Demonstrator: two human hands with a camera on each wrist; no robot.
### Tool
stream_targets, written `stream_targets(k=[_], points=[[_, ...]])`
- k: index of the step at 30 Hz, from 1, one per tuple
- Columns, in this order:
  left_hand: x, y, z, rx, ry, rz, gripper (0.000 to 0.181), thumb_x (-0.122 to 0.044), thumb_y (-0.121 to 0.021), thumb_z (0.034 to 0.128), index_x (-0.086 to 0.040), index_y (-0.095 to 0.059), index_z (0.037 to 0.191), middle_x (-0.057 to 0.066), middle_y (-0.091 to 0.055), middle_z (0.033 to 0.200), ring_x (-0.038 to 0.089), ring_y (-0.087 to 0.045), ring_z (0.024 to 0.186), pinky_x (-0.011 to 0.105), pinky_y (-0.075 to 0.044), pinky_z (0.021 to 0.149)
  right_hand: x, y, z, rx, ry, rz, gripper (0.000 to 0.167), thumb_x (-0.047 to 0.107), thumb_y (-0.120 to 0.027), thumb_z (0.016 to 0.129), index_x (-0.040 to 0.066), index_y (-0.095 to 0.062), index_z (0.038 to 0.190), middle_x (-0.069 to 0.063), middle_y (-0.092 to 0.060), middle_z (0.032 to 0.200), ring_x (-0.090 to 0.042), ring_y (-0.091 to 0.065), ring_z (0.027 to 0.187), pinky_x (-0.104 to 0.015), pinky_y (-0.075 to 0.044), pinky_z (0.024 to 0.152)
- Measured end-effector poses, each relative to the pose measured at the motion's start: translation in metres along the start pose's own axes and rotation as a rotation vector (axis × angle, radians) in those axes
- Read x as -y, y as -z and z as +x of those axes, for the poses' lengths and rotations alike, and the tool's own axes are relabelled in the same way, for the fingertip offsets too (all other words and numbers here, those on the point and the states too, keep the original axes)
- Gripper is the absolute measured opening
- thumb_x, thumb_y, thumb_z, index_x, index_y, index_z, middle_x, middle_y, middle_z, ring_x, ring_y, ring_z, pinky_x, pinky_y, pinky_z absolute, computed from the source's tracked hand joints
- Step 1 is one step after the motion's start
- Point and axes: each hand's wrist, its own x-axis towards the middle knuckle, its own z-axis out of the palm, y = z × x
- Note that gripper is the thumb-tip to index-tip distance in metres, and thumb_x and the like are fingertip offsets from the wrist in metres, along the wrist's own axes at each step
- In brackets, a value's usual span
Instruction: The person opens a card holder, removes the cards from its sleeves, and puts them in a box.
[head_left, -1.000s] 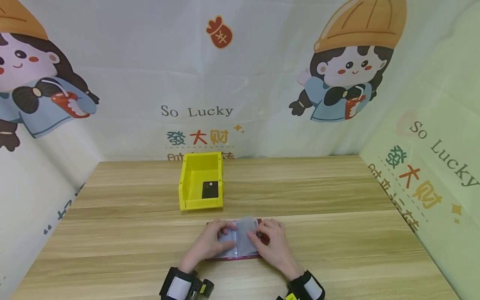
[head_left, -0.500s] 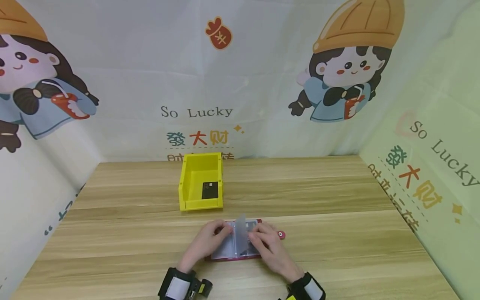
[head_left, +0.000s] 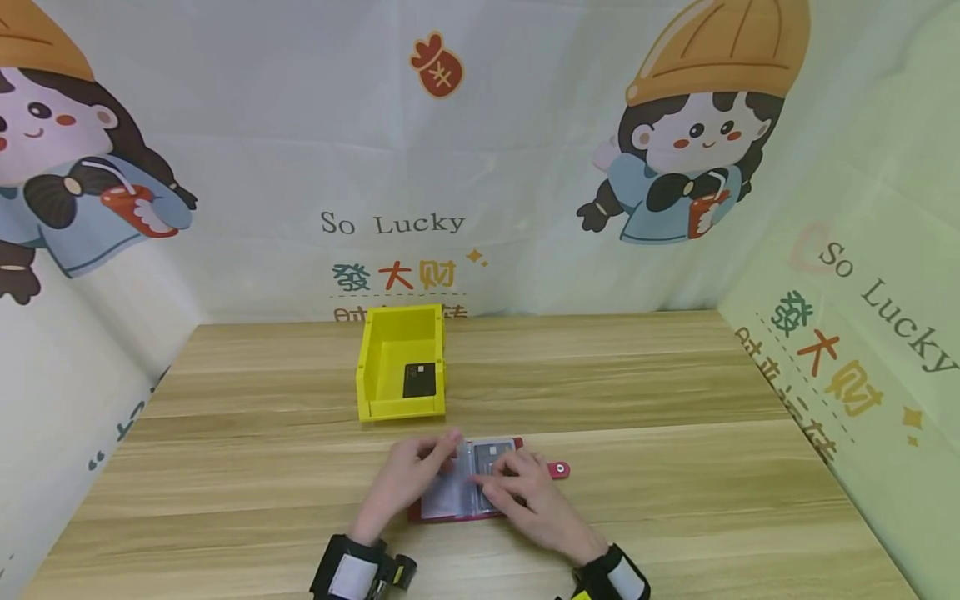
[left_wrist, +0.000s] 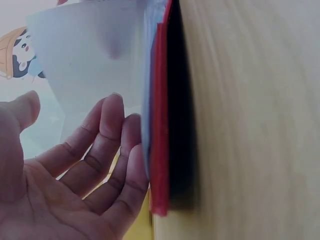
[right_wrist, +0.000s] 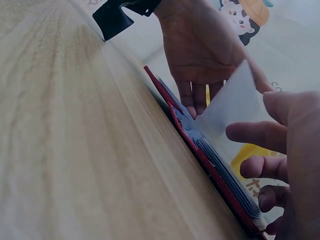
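A red card holder (head_left: 442,502) lies open on the table between both hands, its clear sleeves showing. Under the right-hand sleeve is a grey card (head_left: 487,455) with a chip. One translucent sleeve page (left_wrist: 90,60) stands upright near the spine. My left hand (head_left: 408,475) rests at the holder's left side, fingers loosely bent against the left sleeves and thumb apart. My right hand (head_left: 536,504) is over the right half, its index finger (right_wrist: 255,135) reaching toward the raised page; whether it touches is unclear. The snap strap (head_left: 558,469) sticks out to the right.
Behind the holder stands a yellow bin (head_left: 401,409) with a black chip card (head_left: 419,380) lying in it. The wooden table (head_left: 675,483) meets a printed cloth backdrop (head_left: 525,167) at the back and sides.
The translucent page has swung leftward from the right half to stand near the spine, uncovering the grey card. My right index finger moved left; my left thumb lifted away from the sleeves.
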Motion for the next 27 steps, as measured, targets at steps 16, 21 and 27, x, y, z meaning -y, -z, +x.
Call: stream_targets(k=[16,21,27], points=[[0.001,0.01,-0.007,-0.08,0.039,0.048,0.01,-0.013,-0.075,0.0878,-0.003,-0.076,0.091,0.005,-0.07,0.08,0.012,-0.058,0.068,0.026,-0.049,0.06,0.005,0.0,0.002,0.124,-0.039,-0.13,0.028,0.038,-0.056,0.101,0.03,-0.075,0.12,0.01,-0.044,0.099,-0.009,-0.035,0.1,-0.032,-0.023,0.088],[0.002,0.013,-0.008,-0.064,0.112,0.059,0.023,-0.011,-0.078,0.0848,0.001,-0.071,0.104,0.005,-0.063,0.072,0.014,-0.055,0.06,0.026,-0.046,0.056,0.005,0.001,0.002,0.144,-0.069,-0.115,0.029,0.041,-0.057,0.1,0.031,-0.074,0.121,0.01,-0.043,0.1,-0.009,-0.034,0.101,-0.033,-0.023,0.088],[0.005,0.012,-0.007,-0.072,0.137,0.078,0.048,-0.01,-0.08,0.0833,0.002,-0.062,0.127,0.005,-0.058,0.07,0.015,-0.053,0.059,0.026,-0.043,0.055,0.004,0.001,0.001,0.078,-0.062,-0.06,0.029,0.034,-0.065,0.097,0.025,-0.074,0.122,0.009,-0.047,0.102,-0.008,-0.039,0.1,-0.034,-0.03,0.09]])
